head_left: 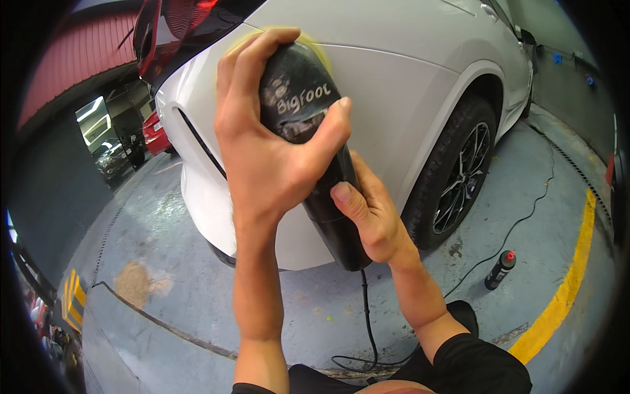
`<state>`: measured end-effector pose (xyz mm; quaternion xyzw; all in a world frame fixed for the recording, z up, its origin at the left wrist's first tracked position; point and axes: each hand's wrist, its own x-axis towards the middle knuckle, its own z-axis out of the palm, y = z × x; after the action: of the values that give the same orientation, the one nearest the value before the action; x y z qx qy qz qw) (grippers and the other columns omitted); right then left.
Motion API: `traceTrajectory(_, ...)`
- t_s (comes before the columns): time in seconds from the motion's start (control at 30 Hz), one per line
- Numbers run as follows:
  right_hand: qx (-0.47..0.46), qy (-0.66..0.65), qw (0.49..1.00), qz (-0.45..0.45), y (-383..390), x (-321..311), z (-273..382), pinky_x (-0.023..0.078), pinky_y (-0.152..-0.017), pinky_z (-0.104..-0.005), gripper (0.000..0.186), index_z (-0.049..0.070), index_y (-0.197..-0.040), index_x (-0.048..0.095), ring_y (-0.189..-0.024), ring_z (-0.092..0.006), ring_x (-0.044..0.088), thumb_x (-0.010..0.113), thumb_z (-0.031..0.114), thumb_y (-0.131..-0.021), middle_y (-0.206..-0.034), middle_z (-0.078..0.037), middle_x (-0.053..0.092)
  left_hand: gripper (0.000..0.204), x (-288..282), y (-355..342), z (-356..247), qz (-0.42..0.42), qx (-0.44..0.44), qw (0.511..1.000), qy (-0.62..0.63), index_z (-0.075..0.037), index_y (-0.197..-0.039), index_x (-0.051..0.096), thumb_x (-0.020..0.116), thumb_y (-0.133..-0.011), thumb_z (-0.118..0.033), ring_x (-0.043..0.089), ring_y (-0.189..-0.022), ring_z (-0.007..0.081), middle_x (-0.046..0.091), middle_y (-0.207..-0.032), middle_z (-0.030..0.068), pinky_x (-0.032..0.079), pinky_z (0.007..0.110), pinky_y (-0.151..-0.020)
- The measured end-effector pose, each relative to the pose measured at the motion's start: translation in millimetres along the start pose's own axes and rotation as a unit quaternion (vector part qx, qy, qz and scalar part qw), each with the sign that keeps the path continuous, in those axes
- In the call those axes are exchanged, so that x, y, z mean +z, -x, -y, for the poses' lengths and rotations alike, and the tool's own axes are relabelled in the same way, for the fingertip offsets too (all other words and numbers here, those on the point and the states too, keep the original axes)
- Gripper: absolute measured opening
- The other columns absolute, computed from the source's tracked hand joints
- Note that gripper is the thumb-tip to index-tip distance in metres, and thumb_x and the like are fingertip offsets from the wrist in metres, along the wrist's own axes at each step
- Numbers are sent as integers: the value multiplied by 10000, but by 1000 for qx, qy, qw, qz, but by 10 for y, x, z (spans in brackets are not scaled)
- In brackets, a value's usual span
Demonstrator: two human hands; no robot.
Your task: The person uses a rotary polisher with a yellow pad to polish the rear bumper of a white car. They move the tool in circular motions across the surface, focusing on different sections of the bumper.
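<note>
A black corded car polisher (308, 141) is held against the rear side panel of a white car (380, 85), just below the red tail light (180, 26). A thin yellow rim of its pad (321, 56) shows behind the machine's head. My left hand (269, 131) is closed over the polisher's head, fingers curled round its far left side and thumb across the right. Lower down, my right hand (371, 213) wraps the handle with the thumb on top. The pad's face against the paint is hidden.
The polisher's cord (367, 322) hangs down, loops on the floor and runs off to the right. A black bottle with a red cap (501, 269) stands right of the rear wheel (459, 171). A yellow floor line (558, 295) curves at the right. A red car (155, 133) is behind at left.
</note>
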<state>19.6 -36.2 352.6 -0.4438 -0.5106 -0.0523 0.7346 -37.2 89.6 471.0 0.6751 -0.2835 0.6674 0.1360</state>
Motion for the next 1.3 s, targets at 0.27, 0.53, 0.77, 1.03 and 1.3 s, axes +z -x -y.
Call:
traceTrajectory(0.27, 10, 30, 999, 31, 109, -435, -105, 545, -830, -378, 600, 16, -1373, 559, -925, -277, 734, 698, 469, -1005, -990, -184, 737, 713, 322, 239, -139, 12, -63, 998, 0, 29, -1395, 571, 811, -749, -156, 639, -1176, 235, 630, -1310, 148, 500, 359, -1054)
traceTrajectory(0.53, 8, 60, 997, 43, 202, -1104, -116, 561, -841, -412, 678, 31, -1435, 527, -966, -379, 761, 701, 512, -989, -1015, -221, 749, 697, 902, 261, -391, 3, -50, 998, -40, -9, -1319, 618, 800, -655, -121, 570, -1288, 350, 568, -1366, 190, 450, 445, -1115)
traceTrajectory(0.77, 32, 25, 999, 30, 200, -1687, -104, 540, -920, -367, 728, 10, -1470, 535, -1033, -262, 731, 707, 529, -990, -1096, -199, 747, 691, 1551, 277, -492, -22, -69, 997, -4, -18, -1317, 622, 802, -658, -120, 569, -1276, 358, 567, -1356, 190, 462, 451, -1098)
traceTrajectory(1.03, 31, -9, 999, 13, 221, -2045, -96, 496, -992, -324, 690, -12, -1457, 545, -1102, -174, 645, 713, 481, -1005, -1182, -136, 720, 553, 1957, 221, -546, -27, -42, 999, 1, -29, -1277, 653, 813, -762, -150, 580, -1245, 356, 581, -1333, 181, 472, 452, -1067)
traceTrajectory(1.3, -2, -54, 998, -22, 268, -2271, -208, 466, -930, -269, 587, -11, -1388, 555, -1040, -113, 558, 672, 450, -1044, -1154, -50, 651, 449, 2322, 141, -571, -20, -31, 999, 39, -43, -1236, 685, 743, -799, -129, 549, -1196, 376, 608, -1282, 156, 422, 479, -1078)
